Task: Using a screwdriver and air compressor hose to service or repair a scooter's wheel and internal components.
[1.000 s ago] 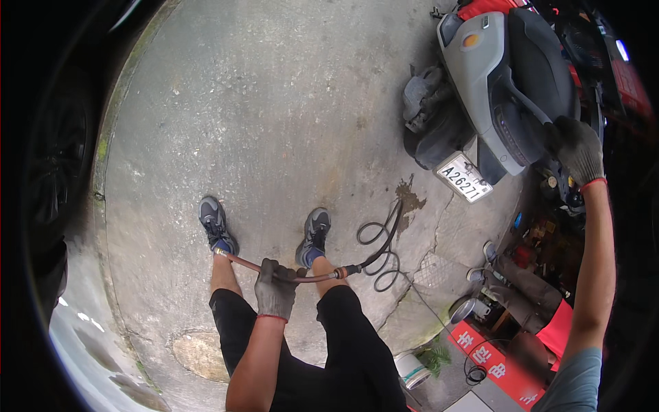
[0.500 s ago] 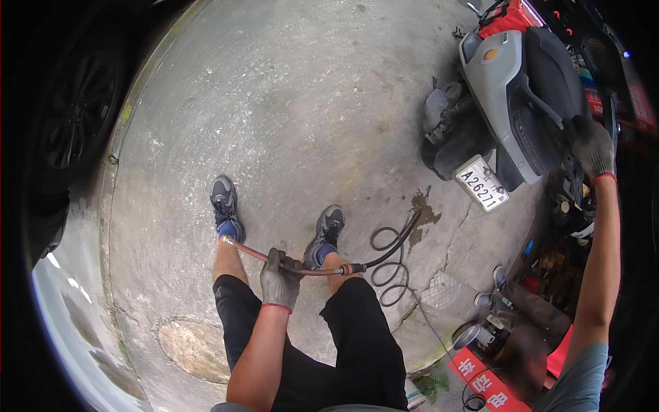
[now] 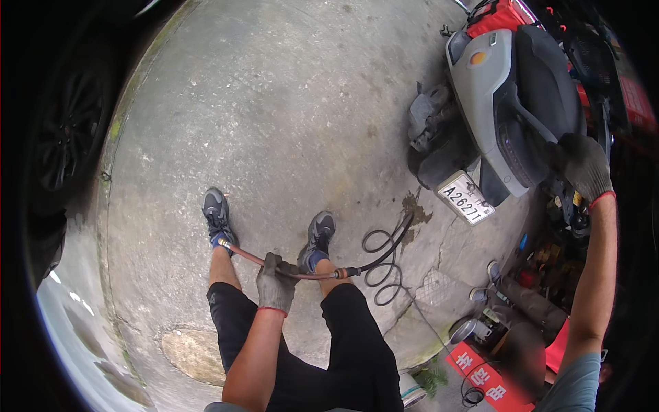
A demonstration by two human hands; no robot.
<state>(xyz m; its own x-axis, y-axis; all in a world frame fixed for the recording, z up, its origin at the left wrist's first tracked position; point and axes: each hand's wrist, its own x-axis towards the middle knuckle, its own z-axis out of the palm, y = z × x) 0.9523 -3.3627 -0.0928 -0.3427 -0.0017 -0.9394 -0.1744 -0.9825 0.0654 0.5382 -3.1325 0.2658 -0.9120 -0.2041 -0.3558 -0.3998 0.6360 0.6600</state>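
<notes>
1. Together with the left hand (image 3: 276, 283), the brown hose (image 3: 247, 255) has been shifted slightly lower and leftward in view since the frame half a second ago. As the scooter (image 3: 480, 82) and both shoes (image 3: 320, 233) are displaced likewise, a head movement is judged the main cause; little real progress is suggested.
2. By the left hand's fingers, in a grey glove, the brown hose is gripped at mid-length; they are wrapped closed around it.
3. Above the ground, before the lower legs, the brown hose is held crosswise. Its brass fitting (image 3: 223, 242) is seen by the left ankle; at its other end, a coupling (image 3: 347, 272) is joined to a black hose (image 3: 374, 263), looped toward a dark wet patch (image 3: 417, 209).
4. At the rear of the scooter, beside the seat (image 3: 546, 75), the right hand (image 3: 583, 168) is placed, also gloved. Whether its fingers are closed on the handle cannot be told.
5. Compared with the earlier frame, the same arrangement of hands is kept. Farther out, a red sign (image 3: 473, 374) is seen near another person's legs (image 3: 528, 305).
</notes>
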